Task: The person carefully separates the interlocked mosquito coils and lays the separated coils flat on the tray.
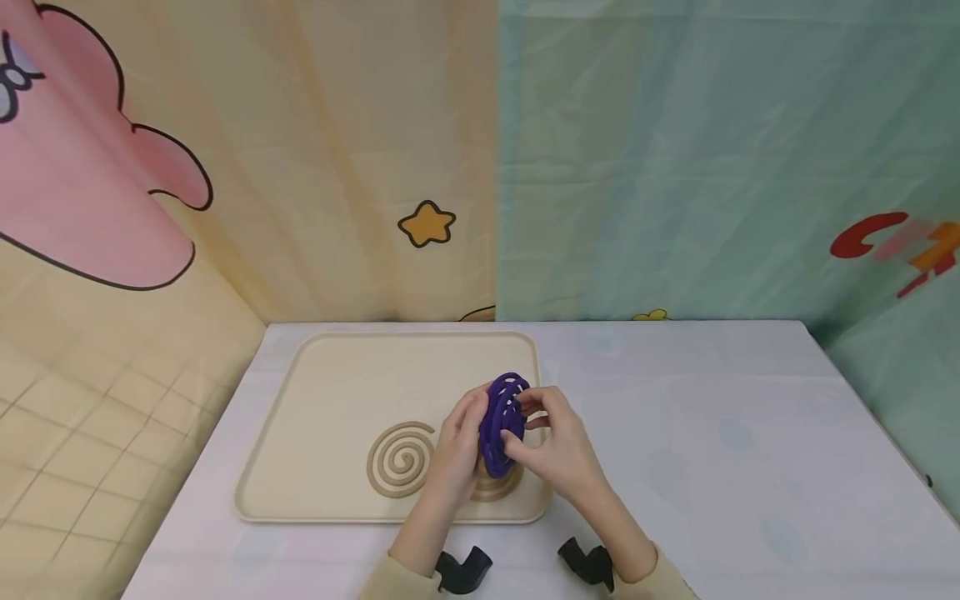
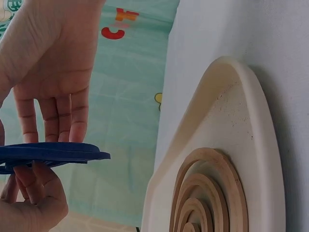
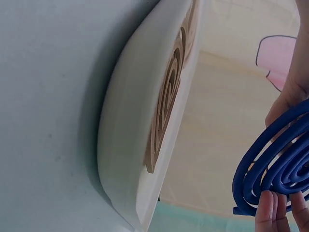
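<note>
A dark blue-purple mosquito coil [image 1: 495,437] is held up on edge between both hands, over the right part of a cream tray. My left hand [image 1: 453,446] grips it along its left side; in the left wrist view the left fingertips [image 2: 36,181] bend against its underside. From the other side my right hand [image 1: 558,446] pinches its turns, thumb low and forefinger higher. The right fingertips [image 3: 271,211] lie on the outer rings in the right wrist view. Beneath it lies a brown coil [image 3: 169,89], partly hidden by the hands in the head view.
Another brown coil [image 1: 401,460] lies on the tray [image 1: 322,417], left of the hands. The tray's raised rim runs close below the wrists. Tabletop [image 1: 712,450] extends to the right. Black wrist mounts [image 1: 465,572] sit at both sleeves. Printed curtains [image 1: 645,167] hang behind the table.
</note>
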`<state>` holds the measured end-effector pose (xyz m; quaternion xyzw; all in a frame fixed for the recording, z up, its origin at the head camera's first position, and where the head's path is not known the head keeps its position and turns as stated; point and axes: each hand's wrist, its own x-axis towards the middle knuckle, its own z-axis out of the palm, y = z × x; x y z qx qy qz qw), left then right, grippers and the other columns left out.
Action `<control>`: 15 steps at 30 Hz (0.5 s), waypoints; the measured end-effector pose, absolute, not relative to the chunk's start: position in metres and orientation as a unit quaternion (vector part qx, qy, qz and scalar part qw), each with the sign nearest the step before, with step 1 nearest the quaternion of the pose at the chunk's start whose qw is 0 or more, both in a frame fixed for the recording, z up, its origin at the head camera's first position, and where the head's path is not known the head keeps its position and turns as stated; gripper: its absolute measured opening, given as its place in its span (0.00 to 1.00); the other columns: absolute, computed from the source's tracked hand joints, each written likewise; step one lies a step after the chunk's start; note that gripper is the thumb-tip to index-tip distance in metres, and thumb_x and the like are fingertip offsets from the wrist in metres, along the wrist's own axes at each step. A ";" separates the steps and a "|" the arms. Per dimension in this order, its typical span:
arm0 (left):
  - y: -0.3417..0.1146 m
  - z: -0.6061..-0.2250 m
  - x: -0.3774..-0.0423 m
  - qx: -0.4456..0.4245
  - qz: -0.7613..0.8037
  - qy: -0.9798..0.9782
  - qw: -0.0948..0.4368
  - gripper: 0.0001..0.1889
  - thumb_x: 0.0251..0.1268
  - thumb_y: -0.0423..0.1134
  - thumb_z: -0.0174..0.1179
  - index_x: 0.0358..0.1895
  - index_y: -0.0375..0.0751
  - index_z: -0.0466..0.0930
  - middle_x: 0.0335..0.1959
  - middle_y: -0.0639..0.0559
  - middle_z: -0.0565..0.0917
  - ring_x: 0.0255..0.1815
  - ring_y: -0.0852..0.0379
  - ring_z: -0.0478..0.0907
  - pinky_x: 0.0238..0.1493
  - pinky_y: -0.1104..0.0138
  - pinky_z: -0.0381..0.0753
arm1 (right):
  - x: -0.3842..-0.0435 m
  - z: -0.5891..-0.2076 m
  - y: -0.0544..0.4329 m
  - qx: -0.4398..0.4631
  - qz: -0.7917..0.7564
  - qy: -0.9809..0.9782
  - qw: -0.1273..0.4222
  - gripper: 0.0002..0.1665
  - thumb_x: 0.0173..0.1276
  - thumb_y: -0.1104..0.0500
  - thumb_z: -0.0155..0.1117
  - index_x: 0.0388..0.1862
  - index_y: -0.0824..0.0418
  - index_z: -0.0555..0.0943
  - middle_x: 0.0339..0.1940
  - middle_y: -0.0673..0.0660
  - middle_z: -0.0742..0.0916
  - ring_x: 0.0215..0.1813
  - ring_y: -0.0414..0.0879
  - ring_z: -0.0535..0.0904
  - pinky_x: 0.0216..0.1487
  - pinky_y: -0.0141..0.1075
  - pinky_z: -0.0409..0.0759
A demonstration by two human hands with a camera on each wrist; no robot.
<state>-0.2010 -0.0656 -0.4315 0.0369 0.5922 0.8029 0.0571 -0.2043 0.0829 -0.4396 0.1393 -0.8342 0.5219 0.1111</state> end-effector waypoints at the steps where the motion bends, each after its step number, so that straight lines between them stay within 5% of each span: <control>1: -0.065 -0.432 -0.201 0.033 0.800 0.596 0.056 0.26 0.79 0.47 0.43 0.67 0.29 0.67 0.64 0.32 0.74 0.55 0.56 0.78 0.53 0.68 0.81 | -0.204 -0.440 0.083 0.145 0.518 -0.835 0.117 0.26 0.50 0.66 0.75 0.50 0.64 0.76 0.43 0.56 0.81 0.44 0.46 0.80 0.44 0.36 0.85; 7: -0.065 -0.431 -0.201 0.054 0.807 0.585 0.061 0.30 0.81 0.50 0.37 0.68 0.25 0.63 0.64 0.30 0.73 0.56 0.58 0.78 0.55 0.70 0.80 | -0.203 -0.439 0.083 0.131 0.532 -0.828 0.118 0.27 0.51 0.67 0.74 0.50 0.65 0.76 0.43 0.57 0.82 0.43 0.47 0.80 0.43 0.36 0.85; 15: -0.068 -0.435 -0.205 0.036 0.848 0.520 0.091 0.22 0.79 0.45 0.45 0.65 0.32 0.70 0.51 0.55 0.81 0.49 0.65 0.80 0.50 0.73 0.81 | -0.203 -0.437 0.083 0.098 0.576 -0.808 0.070 0.28 0.53 0.66 0.74 0.52 0.66 0.75 0.44 0.59 0.82 0.46 0.49 0.79 0.44 0.34 0.84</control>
